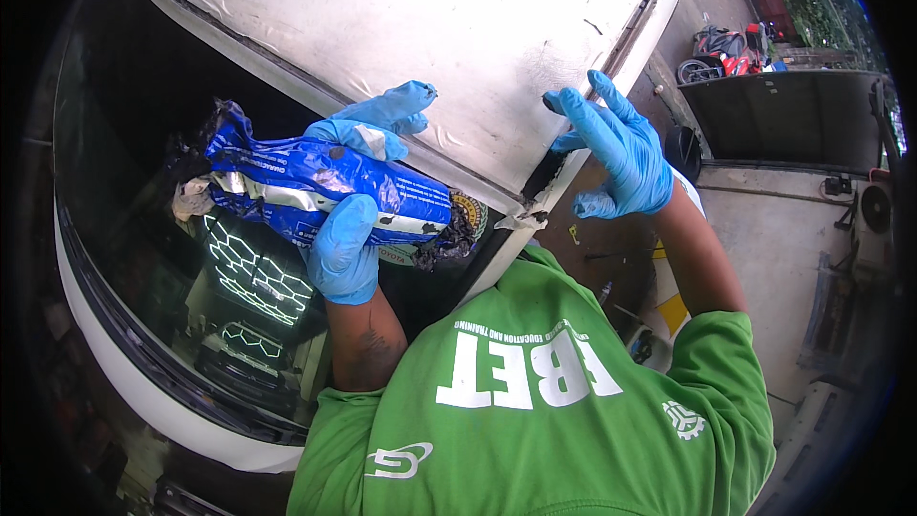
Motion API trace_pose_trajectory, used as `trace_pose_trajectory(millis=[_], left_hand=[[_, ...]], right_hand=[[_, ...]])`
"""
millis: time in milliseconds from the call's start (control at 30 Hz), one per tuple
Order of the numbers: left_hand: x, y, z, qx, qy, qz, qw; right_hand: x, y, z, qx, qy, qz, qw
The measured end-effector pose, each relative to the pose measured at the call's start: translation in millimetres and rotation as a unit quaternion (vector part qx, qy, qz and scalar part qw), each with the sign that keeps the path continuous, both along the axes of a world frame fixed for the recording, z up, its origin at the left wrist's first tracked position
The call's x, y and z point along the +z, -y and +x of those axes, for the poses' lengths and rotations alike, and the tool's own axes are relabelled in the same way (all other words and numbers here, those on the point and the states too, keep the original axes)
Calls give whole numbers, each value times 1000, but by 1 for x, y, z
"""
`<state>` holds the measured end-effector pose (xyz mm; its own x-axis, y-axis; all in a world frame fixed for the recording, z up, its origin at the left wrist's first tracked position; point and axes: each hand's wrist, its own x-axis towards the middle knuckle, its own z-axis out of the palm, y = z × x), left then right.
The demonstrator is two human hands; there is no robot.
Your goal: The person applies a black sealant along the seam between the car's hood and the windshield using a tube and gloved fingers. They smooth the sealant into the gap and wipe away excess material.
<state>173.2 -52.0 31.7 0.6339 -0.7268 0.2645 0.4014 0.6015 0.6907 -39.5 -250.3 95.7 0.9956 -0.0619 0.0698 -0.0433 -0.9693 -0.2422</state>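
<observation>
My left hand (342,263), in a blue glove, is wrapped round a long blue foil sausage pack (330,177) with silver stripes. Both crumpled ends of the pack are smeared with black paste, and its left end is torn. The pack lies level above the dark windshield (143,248) of a white vehicle. Also gloved in blue, my right hand (626,158) is at the corner of the white roof (430,38), fingers spread and holding nothing. Black paste coats one of its fingertips. Below that hand runs the black-edged gap (546,175) at the roof corner.
A few dark specks mark the roof. On the right are a dark raised panel (783,119), a white surface (764,229) and a round fan unit (874,208). A red motorcycle (740,62) stands further back. Bright hexagonal lights reflect in the windshield.
</observation>
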Motion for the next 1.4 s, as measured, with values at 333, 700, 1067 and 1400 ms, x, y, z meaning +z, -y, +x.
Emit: trace_pose_trajectory(millis=[333, 700, 1067, 1400], left_hand=[[-2, 0, 7, -103, -39, -34, 993], [11, -2, -8, -166, -118, 22, 979], [12, -2, 7, -164, -216, -121, 955], [49, 3, 46, -173, -209, -209, 939]], right_hand=[[9, 6, -9, -115, 208, 74, 969], [20, -19, 31, -12, 309, 189, 932], [26, -34, 54, -29, 311, 243, 919], [43, -30, 68, -38, 365, 253, 895]])
